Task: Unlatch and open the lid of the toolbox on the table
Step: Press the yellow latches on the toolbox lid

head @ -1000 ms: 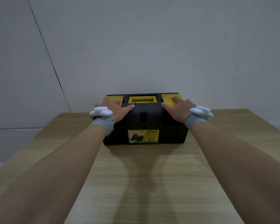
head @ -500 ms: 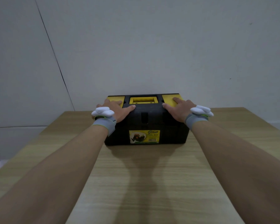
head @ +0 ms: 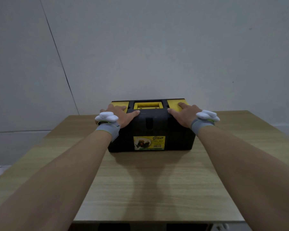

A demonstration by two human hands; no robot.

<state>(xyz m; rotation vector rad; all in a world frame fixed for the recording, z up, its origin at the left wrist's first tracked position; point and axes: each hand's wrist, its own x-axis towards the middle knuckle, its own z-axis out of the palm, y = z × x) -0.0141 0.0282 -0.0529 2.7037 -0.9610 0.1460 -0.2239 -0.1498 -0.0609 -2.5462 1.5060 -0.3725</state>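
A pale grey wall [head: 157,47] fills the upper half of the view, with a thin dark seam running down its left part. Below it stretches the light wood-grain worktop [head: 148,189], its near edge showing at the bottom. At the far middle of the worktop, close to the wall, sits the black plastic toolbox [head: 150,129] with its lid [head: 150,114] down. The lid carries a yellow compartment cover at each end and a yellow carrying handle [head: 148,105] lying in a recess between them. A dark latch [head: 149,123] sits at the middle of the front face, lying flat against the box, and a yellow printed label [head: 149,142] is stuck below it.

Two bare forearms reach in from the lower corners. The left hand [head: 122,115] lies palm down on the left end of the lid, its fingers [head: 118,107] spread apart and flat over the yellow cover, the thumb pointing towards the centre along the front edge. The right hand [head: 184,114] mirrors it on the right end, fingers apart and flat, one fingertip on the yellow cover, the thumb likewise pointing inward. Neither hand grips anything; both rest on the lid. Each wrist wears a grey band [head: 108,130] topped by a small white plastic device [head: 106,116].
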